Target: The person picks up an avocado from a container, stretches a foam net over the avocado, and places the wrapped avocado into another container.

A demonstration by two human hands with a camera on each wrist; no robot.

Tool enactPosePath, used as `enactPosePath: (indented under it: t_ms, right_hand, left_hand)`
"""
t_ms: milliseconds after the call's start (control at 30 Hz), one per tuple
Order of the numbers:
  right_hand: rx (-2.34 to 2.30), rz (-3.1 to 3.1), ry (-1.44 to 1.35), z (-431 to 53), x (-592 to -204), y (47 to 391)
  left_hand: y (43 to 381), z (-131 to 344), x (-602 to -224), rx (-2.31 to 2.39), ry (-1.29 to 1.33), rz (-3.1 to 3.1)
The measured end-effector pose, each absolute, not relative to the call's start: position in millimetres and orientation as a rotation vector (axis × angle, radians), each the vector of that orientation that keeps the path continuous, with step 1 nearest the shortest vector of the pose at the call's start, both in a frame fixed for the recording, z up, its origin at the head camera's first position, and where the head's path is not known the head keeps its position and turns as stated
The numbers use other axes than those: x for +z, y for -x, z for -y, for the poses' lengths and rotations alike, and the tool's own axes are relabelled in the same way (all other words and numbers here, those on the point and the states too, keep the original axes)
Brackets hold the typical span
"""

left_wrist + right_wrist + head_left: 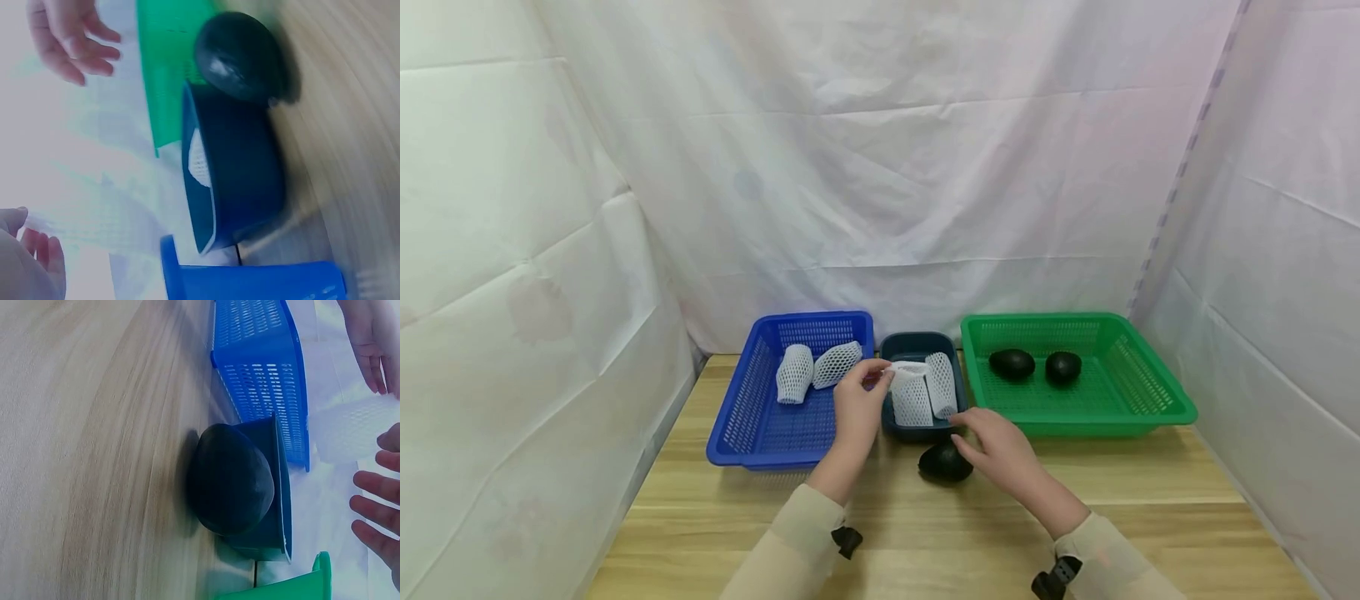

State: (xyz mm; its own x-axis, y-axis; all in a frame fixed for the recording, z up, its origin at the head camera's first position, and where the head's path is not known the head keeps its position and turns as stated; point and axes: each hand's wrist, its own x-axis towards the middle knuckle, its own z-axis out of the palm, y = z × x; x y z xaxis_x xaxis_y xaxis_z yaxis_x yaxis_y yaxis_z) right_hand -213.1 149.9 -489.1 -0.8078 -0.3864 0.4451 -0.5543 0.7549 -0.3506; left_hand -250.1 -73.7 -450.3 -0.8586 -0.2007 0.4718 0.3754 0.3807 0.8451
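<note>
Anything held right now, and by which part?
The left hand pinches a white foam net by the edge of its upper end. The right hand holds nothing.

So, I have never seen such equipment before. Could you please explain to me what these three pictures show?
There is no machine here: these are a person's two bare hands. The wide picture comes from a camera on the head; the others come from cameras on the left and right wrists, so they look turned sideways. On the wooden table stand a blue basket with two bulging white nets, a small dark bin with another net inside, and a green basket with two dark fruits. One more fruit lies in front of the bin. The left hand pinches a white net sleeve; the right hand holds nothing.
</note>
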Motion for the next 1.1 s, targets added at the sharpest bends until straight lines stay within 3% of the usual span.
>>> enactPosePath:
  t_ms: [200,367,1100]
  right_hand:
    - [0.695,2.565,-0.721,-146,-489,211]
    - [0.705,2.520,-0.715,-144,-490,210]
    - [0.846,2.571,-0.725,-134,-494,207]
  left_hand:
    - [233,81,-436,-1.888,-0.007,2.016]
    - [232,87,-447,-2.096,-0.102,1.908]
    - [201,90,-472,-2.438,-0.066,1.741]
